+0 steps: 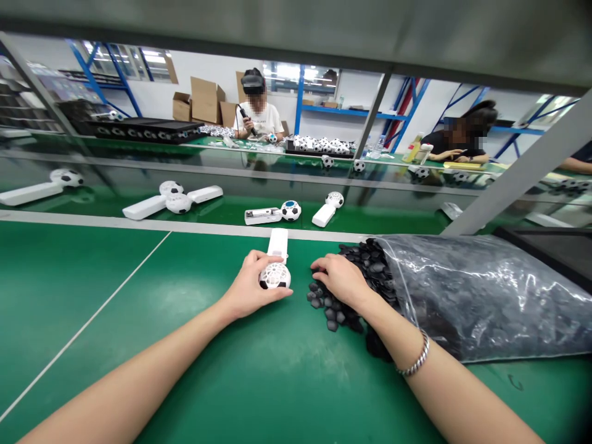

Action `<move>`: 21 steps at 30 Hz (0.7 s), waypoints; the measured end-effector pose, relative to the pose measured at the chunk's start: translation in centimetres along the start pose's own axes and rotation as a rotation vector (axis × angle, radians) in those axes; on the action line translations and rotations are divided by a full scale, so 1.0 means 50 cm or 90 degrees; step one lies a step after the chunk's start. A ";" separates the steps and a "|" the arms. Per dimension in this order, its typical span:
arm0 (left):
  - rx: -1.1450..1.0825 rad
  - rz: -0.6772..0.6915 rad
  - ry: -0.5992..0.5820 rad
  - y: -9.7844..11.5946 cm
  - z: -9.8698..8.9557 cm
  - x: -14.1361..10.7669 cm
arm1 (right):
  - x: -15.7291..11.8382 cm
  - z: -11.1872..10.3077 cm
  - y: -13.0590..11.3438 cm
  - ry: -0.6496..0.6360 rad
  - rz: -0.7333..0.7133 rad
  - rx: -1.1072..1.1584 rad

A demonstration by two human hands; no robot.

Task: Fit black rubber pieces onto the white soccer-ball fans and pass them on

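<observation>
My left hand (252, 285) is closed around the round head of a white handheld fan (276, 275), thumb on the near side and fingers on the far side. The head has a lattice face and black patches like a football; its white handle points away from me on the green table. To the right, my right hand (340, 277) rests over the left edge of a heap of small black plastic pieces (330, 308). Its thumb and fingertips are pinched together, and what lies between them is too small to make out. The heap spills from a clear plastic bag (490, 296).
Beyond the table's pale edge, several football-headed fans lie on a green belt, one with an opened handle (263, 215). A slanted metal post (513, 160) rises at the right. Across the belt, two people (261, 117) work beside a tray of football-patterned heads (319, 147).
</observation>
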State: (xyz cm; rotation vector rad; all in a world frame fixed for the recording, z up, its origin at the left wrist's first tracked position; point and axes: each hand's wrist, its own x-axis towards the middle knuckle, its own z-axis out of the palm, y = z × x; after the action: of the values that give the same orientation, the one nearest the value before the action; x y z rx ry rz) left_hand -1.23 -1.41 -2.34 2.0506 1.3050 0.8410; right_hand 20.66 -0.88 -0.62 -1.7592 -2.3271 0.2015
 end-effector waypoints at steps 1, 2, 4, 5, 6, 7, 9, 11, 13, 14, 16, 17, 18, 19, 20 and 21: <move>-0.013 0.002 -0.011 0.000 -0.003 0.000 | 0.000 0.001 0.001 -0.007 -0.005 -0.001; -0.020 0.003 -0.018 0.001 -0.007 0.001 | 0.000 0.002 0.001 -0.010 -0.006 0.000; -0.021 0.008 -0.028 0.004 -0.016 0.001 | 0.001 0.003 0.002 -0.007 -0.001 0.001; -0.018 0.012 -0.039 0.006 -0.021 0.001 | 0.000 0.003 0.003 -0.004 0.000 0.004; -0.018 0.017 -0.051 0.006 -0.025 0.001 | 0.000 0.001 0.003 -0.002 -0.001 0.012; -0.020 0.022 -0.066 0.006 -0.028 0.002 | -0.001 -0.001 0.003 -0.003 -0.003 0.020; -0.032 0.030 -0.089 0.002 -0.032 0.005 | -0.003 -0.009 0.001 -0.003 -0.011 0.055; -0.052 0.032 -0.093 -0.004 -0.033 0.008 | -0.006 -0.018 -0.005 0.011 -0.033 0.113; -0.070 0.033 -0.091 -0.011 -0.034 0.010 | -0.009 -0.024 -0.015 0.037 -0.067 0.184; -0.079 0.034 -0.096 -0.013 -0.034 0.011 | -0.011 -0.024 -0.021 0.044 -0.083 0.225; -0.104 0.033 -0.115 -0.017 -0.036 0.012 | -0.013 -0.021 -0.032 0.037 -0.109 0.298; -0.117 0.030 -0.123 -0.018 -0.038 0.012 | -0.014 -0.018 -0.036 0.033 -0.122 0.325; -0.127 0.026 -0.128 -0.018 -0.039 0.012 | -0.014 -0.014 -0.040 0.034 -0.142 0.340; -0.131 0.024 -0.131 -0.017 -0.040 0.012 | -0.014 -0.010 -0.043 0.042 -0.163 0.340; -0.128 0.024 -0.130 -0.017 -0.041 0.012 | -0.014 -0.005 -0.045 0.059 -0.183 0.323; -0.121 0.027 -0.128 -0.016 -0.041 0.012 | -0.013 -0.001 -0.046 0.082 -0.199 0.296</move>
State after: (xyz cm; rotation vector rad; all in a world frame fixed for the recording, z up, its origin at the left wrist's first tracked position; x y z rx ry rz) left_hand -3.03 -0.32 -1.48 1.9624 1.0362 0.7267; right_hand 18.70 -2.15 -0.06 -1.1430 -2.1958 0.5107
